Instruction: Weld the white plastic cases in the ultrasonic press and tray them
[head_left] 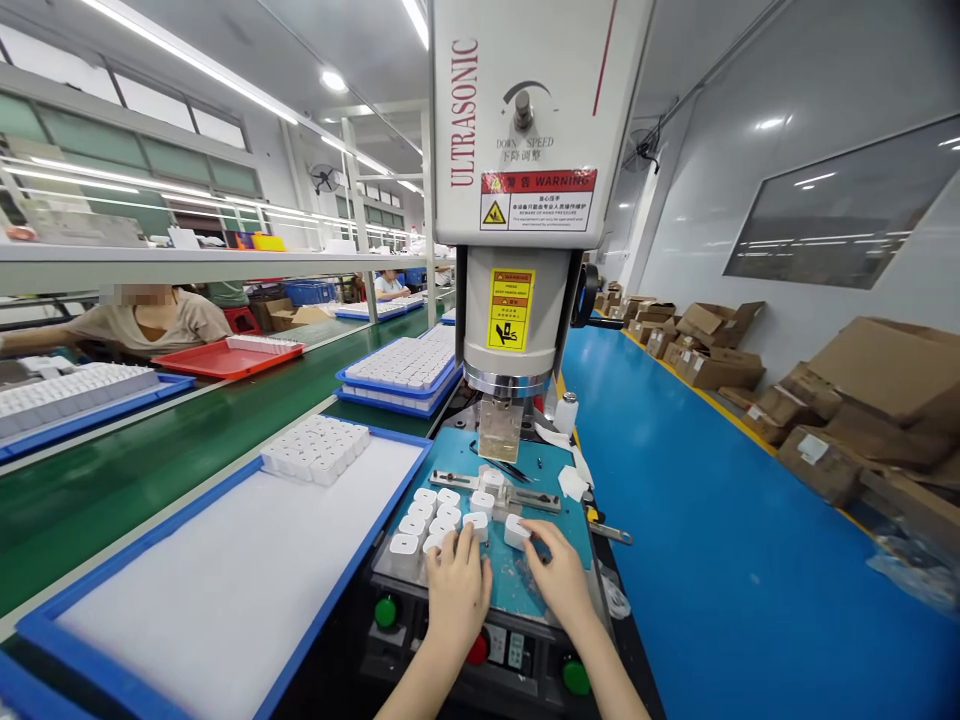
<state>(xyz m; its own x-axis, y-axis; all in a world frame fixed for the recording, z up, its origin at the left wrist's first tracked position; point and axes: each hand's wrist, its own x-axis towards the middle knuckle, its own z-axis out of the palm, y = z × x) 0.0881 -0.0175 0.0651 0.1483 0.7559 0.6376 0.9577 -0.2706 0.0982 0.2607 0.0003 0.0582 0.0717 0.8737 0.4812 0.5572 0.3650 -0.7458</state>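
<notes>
My left hand (pixel 456 585) rests on the teal work plate (pixel 551 505) of an ultrasonic welder, fingers curled over a cluster of several small white plastic housings (pixel 427 515). My right hand (pixel 559 570) pinches one white housing (pixel 516 530) on the plate. Another white housing (pixel 493 480) sits in the metal fixture under the welder horn (pixel 499 428). The horn is raised above it.
The welder head (pixel 525 120) towers just ahead. A blue tray (pixel 225 560) with white housings lies at left, beside a green conveyor (pixel 150 460). Green and red buttons (pixel 385 612) line the front panel. Cardboard boxes (pixel 862 400) sit at right on the blue floor. A person (pixel 142 320) sits across at left.
</notes>
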